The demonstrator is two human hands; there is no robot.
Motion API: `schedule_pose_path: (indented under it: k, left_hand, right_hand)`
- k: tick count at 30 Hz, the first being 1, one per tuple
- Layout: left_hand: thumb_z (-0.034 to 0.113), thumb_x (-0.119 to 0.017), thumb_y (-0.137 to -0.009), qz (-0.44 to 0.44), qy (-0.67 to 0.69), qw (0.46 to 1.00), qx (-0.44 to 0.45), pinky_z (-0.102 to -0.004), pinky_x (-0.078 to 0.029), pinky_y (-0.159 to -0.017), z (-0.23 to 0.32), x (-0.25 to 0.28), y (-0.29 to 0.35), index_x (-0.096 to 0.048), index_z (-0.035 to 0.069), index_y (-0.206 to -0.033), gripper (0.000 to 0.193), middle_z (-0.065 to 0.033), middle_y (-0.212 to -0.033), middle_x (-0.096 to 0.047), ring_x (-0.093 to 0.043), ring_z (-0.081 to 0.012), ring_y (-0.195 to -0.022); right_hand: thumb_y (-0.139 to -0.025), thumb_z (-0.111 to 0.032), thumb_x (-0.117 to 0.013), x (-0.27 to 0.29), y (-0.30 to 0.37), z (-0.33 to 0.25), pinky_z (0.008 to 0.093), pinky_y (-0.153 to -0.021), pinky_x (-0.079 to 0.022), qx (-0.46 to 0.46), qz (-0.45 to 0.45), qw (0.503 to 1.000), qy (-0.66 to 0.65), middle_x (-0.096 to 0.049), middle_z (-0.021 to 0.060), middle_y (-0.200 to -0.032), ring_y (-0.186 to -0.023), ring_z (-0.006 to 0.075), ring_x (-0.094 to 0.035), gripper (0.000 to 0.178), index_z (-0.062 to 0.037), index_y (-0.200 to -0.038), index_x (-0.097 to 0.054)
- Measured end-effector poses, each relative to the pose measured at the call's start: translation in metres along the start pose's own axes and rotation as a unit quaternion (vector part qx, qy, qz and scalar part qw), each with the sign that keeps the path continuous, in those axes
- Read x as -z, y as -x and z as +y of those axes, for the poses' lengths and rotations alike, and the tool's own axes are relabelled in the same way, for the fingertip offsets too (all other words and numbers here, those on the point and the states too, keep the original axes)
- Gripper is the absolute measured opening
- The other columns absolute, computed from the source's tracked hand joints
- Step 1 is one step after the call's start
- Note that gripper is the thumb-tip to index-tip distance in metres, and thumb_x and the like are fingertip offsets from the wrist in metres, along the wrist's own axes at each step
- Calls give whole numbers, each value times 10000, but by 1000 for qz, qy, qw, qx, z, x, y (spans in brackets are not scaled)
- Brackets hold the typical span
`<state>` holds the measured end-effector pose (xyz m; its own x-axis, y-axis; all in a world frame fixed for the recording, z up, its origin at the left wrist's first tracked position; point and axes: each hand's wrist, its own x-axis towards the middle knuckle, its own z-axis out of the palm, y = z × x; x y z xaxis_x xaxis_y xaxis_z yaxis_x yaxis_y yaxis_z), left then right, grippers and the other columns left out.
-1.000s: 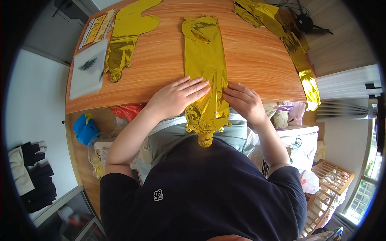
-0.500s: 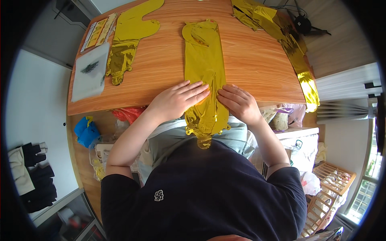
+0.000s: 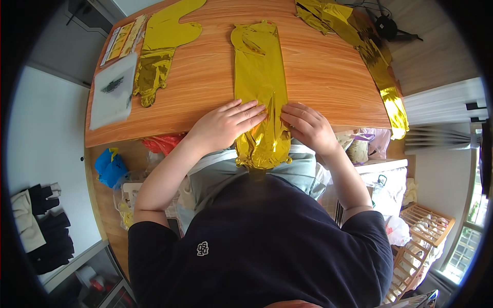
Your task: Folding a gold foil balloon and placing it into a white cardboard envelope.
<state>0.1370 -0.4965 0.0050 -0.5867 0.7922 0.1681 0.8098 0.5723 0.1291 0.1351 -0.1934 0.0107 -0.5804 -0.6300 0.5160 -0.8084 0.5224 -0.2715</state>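
A flat gold foil balloon point(image 3: 259, 77) lies lengthwise in front of me, its creased lower end hanging past the table's near edge over my lap. My left hand point(image 3: 226, 123) rests on its left side with the fingers stretched out together, tips near the middle of the foil. At the right edge, my right hand point(image 3: 310, 126) lies with its fingers extended, tips touching the foil; its thumb is hidden. Neither hand grips anything that I can see.
Another gold foil balloon point(image 3: 162, 43) lies at the left of the wooden table point(image 3: 328, 82). Beside it are a translucent sheet point(image 3: 113, 95) and a printed packet point(image 3: 123, 41). More gold foil point(image 3: 367, 59) runs along the right edge. A black device with cables point(image 3: 386, 26) stands far right.
The balloon's narrow lower tip has dropped or folded out of clear sight. My right hand has shifted slightly right, and my left hand has moved very little.
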Motion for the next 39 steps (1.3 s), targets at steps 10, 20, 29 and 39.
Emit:
schedule_pose_path:
  k: [10,20,29,39]
  left_hand:
    - [92,-486,-987,11,10,1000,-2,-442,-361,-1250,-1,-1,1,-510,133,-1554,569,-33,-1630,-480,-428,-197,-1518]
    - [100,-500,-982,1,25,1000,2,-441,-351,-1255,-1,1,0,-523,120,-1542,561,-39,-1622,-490,-437,-206,-1512]
    - [72,-573,-937,-30,112,993,2,-463,-316,-1273,-9,9,-3,-531,125,-1538,605,-48,-1627,-480,-406,-228,-1531]
    - [25,-555,-1035,-37,462,859,219,-380,-485,-1086,-1,45,-23,-636,28,-1379,354,-129,-1367,-693,-634,-234,-1279]
  right_hand:
    - [-808,-69,-782,2,6,6,430,-1033,-568,42,-32,998,31,-733,97,-1279,-1246,295,-673,387,-52,-1195,-762]
    - [-837,-106,-726,-1,-10,-3,364,-939,-604,99,-39,992,74,-702,91,-1330,-1237,271,-683,438,-77,-1274,-711]
    - [-859,-95,-716,-2,-17,-2,373,-856,-631,86,-45,995,-22,-761,98,-1201,-1078,284,-752,383,-61,-1240,-717]
    - [-801,7,-682,-6,-28,17,416,-728,-595,-132,-67,969,-196,-739,194,-978,-795,387,-710,434,-50,-1232,-686]
